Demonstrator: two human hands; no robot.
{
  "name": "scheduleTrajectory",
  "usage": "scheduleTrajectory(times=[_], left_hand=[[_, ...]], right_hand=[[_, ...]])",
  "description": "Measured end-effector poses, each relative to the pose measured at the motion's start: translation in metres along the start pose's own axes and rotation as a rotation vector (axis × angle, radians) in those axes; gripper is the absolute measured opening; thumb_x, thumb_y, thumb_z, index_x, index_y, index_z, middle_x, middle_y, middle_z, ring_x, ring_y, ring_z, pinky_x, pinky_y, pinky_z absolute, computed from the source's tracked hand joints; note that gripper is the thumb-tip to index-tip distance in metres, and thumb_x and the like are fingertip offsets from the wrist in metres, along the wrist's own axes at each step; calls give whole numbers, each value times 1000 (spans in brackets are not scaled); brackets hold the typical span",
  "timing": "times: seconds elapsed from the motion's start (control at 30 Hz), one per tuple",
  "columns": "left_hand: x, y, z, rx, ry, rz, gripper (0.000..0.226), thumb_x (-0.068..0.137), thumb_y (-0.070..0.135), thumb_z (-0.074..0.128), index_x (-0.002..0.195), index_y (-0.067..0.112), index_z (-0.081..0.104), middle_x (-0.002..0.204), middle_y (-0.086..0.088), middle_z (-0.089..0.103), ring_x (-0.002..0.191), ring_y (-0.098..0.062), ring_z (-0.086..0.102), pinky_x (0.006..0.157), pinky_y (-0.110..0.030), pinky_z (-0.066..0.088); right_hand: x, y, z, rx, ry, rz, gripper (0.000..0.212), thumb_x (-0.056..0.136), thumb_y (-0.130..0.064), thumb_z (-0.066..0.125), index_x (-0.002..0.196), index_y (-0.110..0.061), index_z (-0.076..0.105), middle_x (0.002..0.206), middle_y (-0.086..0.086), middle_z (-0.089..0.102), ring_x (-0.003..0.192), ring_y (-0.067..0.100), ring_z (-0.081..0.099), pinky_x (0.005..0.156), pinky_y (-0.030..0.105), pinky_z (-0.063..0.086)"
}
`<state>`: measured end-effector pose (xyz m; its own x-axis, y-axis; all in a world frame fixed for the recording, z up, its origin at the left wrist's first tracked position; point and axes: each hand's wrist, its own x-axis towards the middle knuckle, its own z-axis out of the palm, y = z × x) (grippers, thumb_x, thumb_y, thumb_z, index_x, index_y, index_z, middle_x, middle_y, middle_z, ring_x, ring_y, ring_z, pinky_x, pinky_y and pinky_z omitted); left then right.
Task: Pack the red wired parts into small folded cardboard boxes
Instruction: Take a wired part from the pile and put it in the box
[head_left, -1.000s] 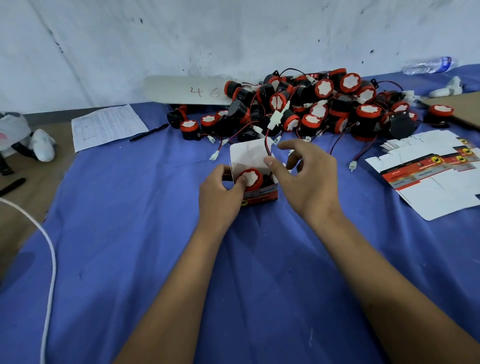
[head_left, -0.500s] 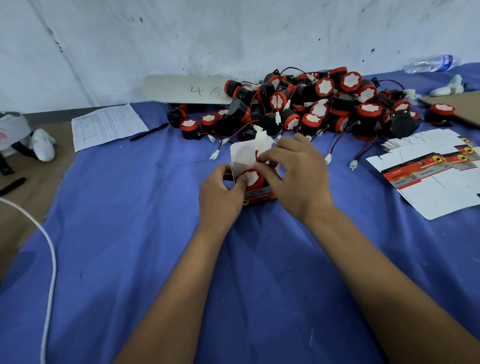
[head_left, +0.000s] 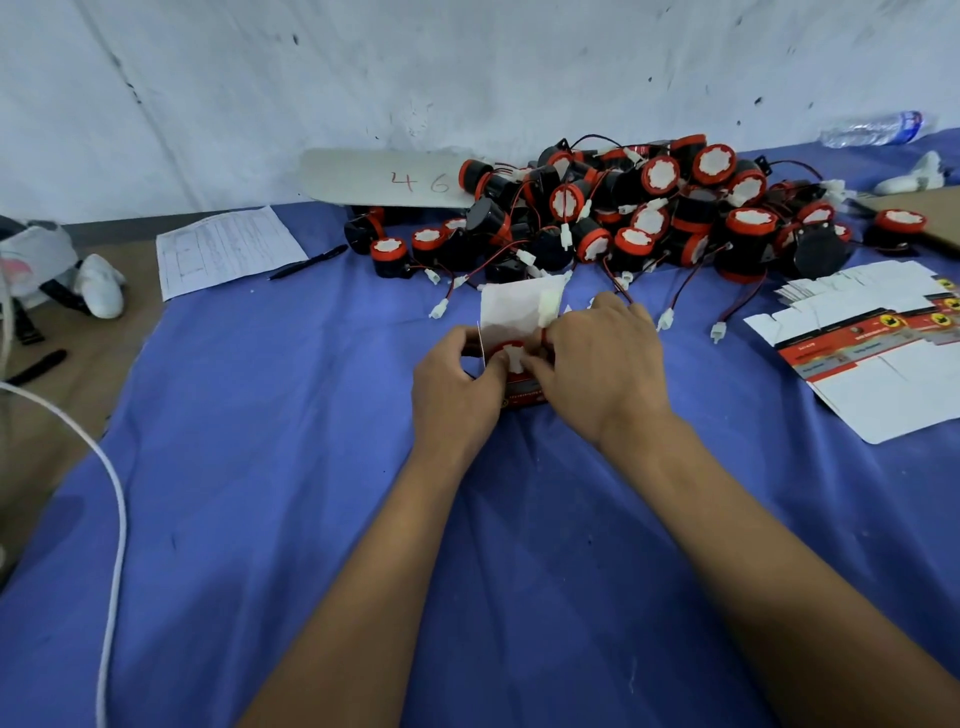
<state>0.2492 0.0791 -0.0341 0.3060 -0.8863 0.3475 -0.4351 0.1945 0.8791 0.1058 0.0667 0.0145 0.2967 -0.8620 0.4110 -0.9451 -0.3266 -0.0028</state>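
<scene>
A desk (head_left: 260, 519) draped in blue cloth is stretching across my head view, and on it I am watching a packing job that is only getting started. The biggest thing on the cloth, a heap of red wired parts (head_left: 649, 218), is lying against the far wall and waiting to be boxed; I judge that to be nearly the whole job. To the right, a stack of flat, unfolded cartons (head_left: 883, 374) is sitting well apart from the heap, none of them made up yet. I am seeing no finished, closed boxes anywhere in the picture, so I cannot say how many are done.

At the centre, one small cardboard box (head_left: 522, 389) is standing open with its white lid flap (head_left: 511, 306) raised, and one red part (head_left: 511, 358) is sitting inside it, white face up. The left hand (head_left: 457, 384) is gripping the box's left side, thumb and fingers curled round it. The right hand (head_left: 602, 358) is bending over the mouth of the box, its fingers (head_left: 540, 369) curled and pressing at the part's rim; I judge it to be tucking in the red wire, though the wire itself is mostly hidden beneath the hand. What is remaining for this box, as I read it: folding the flap down and closing it.
</scene>
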Motion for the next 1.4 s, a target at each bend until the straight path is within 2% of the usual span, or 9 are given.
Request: scheduleTrajectory(times=[0.1,0.2,0.33,0.47,0.73,0.93,1.1,1.27,1.4], left_hand=[[1,0,0,-74,-21,-33,8,81,26,60,75,21,61,68,8,62,64,-5,51,59,-26,45],[0,0,0,-85,-34,-36,19,75,26,52,77,8,60,71,-7,59,63,-11,44,57,-33,41],[2,0,-1,-74,-39,-41,11,76,25,51,68,28,58,63,13,59,61,-6,48,57,-24,40],[0,1,-1,-35,-28,-52,28,81,40,43,81,37,71,79,24,71,78,-1,64,63,-16,46],[4,1,-2,-108,-32,-141,41,87,40,45,81,7,67,79,-11,68,75,-17,56,71,-44,48],[1,6,-2,-13,-7,-119,42,89,43,35,73,4,44,65,2,48,64,-12,41,63,-38,36],[-3,5,2,219,-76,0,34,97,42,25,72,21,33,67,0,48,71,-33,50,62,-47,38],[-7,3,6,293,-96,89,16,94,36,35,79,30,35,73,0,58,77,-37,58,62,-47,45],[-4,3,11,246,-57,-21,21,106,34,43,86,29,48,82,2,64,85,-30,63,65,-42,46]], right_hand=[[2,-4,1,44,-9,26,44,96,-57,49,77,-21,64,69,-4,44,96,25,54,91,40,37],[6,-4,1,61,-47,8,42,94,-59,52,78,-21,61,71,-3,47,94,25,53,92,41,38],[16,-4,-3,69,-81,-35,38,90,-51,59,71,-19,51,66,-1,42,88,28,52,79,38,37],[25,-5,-7,36,-99,-100,48,87,-43,64,61,-18,32,65,-2,32,87,28,47,72,35,28],[33,-15,-14,-7,-144,-96,49,88,-52,59,63,-19,32,80,1,47,87,26,48,88,41,31],[28,-23,-10,-6,-117,4,45,86,-43,63,64,-21,30,75,0,42,97,27,53,90,42,35],[26,-21,-16,-53,-144,40,42,86,-34,61,62,-21,29,74,1,41,99,28,53,92,41,36],[19,-29,-22,-143,-160,-11,31,91,-28,49,65,-18,35,75,1,38,99,27,49,91,42,31],[24,-20,-26,-140,-263,-65,33,93,-29,48,64,-19,34,80,1,40,92,25,39,100,47,29]])
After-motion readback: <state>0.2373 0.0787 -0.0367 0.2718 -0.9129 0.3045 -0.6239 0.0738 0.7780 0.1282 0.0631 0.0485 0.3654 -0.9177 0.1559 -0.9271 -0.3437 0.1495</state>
